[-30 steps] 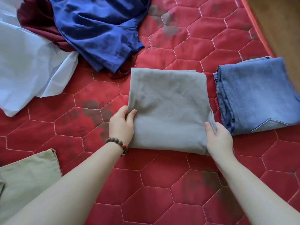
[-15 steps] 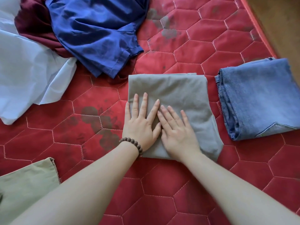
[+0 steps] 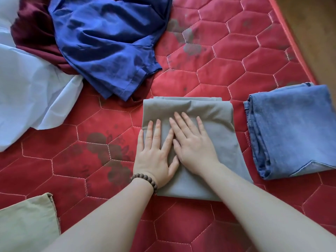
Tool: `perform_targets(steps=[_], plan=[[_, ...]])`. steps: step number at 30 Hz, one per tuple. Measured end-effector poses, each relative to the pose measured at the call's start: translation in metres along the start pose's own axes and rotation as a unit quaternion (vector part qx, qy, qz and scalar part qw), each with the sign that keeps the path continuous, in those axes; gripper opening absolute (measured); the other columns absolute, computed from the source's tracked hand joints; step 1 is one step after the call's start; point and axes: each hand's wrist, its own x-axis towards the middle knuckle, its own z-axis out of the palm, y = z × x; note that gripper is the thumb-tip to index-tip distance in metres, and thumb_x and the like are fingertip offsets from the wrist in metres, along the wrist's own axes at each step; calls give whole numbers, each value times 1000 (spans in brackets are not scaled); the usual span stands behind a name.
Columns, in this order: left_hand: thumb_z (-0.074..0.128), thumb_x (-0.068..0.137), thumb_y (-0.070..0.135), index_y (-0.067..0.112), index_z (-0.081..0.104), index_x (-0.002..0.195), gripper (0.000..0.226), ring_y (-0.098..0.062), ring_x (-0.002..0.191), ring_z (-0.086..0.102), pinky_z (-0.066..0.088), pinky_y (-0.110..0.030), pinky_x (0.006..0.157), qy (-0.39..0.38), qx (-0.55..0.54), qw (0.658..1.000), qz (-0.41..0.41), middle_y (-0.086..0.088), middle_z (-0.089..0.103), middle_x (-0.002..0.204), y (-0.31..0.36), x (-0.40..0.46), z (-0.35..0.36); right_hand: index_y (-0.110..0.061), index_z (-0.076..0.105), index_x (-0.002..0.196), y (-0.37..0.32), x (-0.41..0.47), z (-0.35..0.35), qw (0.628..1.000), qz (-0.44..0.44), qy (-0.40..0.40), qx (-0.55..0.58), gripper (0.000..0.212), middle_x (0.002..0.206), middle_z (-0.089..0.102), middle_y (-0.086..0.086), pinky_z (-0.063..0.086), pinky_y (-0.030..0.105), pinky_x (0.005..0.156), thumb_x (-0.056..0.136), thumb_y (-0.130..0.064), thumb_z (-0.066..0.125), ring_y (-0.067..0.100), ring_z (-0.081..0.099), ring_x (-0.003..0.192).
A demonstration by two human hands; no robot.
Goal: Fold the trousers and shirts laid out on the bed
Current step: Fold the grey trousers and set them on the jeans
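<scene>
Where the red quilted mattress (image 3: 227, 51) runs out at the upper right, a strip of brown floor (image 3: 312, 33) shows. White fabric (image 3: 27, 91) is cut off at the left edge, an unfolded blue garment (image 3: 109, 42) half hides a maroon one (image 3: 32, 33), and folded jeans (image 3: 294, 130) lie right. Centred, the folded grey garment (image 3: 214, 124) (smooth, roughly rectangular) lies flat under both palms: left hand (image 3: 154, 153) and right hand (image 3: 192, 142) press down, fingers straight, slightly spread.

No readable text

No words, labels, brand marks, numbers or signs can be read anywhere in the head view, neither on the clothes nor on the red quilted bed (image 3: 227, 73).
</scene>
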Motion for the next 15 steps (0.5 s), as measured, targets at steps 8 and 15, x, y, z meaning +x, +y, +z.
perform_targets(steps=[8,15], plan=[[41,83,55,16,23,153,82,-35,148,8,17,-56,116,-7,-6,1000,-6,-18,14,159,0,1,-2,-27,9,154,76,43,-4,978,191,-58,-67,62,162,7,-1,-11,55,116,97,-51,4,20,-1,149],[42,83,56,17,23,153,82,-35,148,9,18,-56,115,-19,-11,1000,-12,-18,15,159,0,2,-3,-24,27,151,35,7,3,986,153,62,-37,58,160,17,8,1,61,115,96,-41,30,28,11,148]])
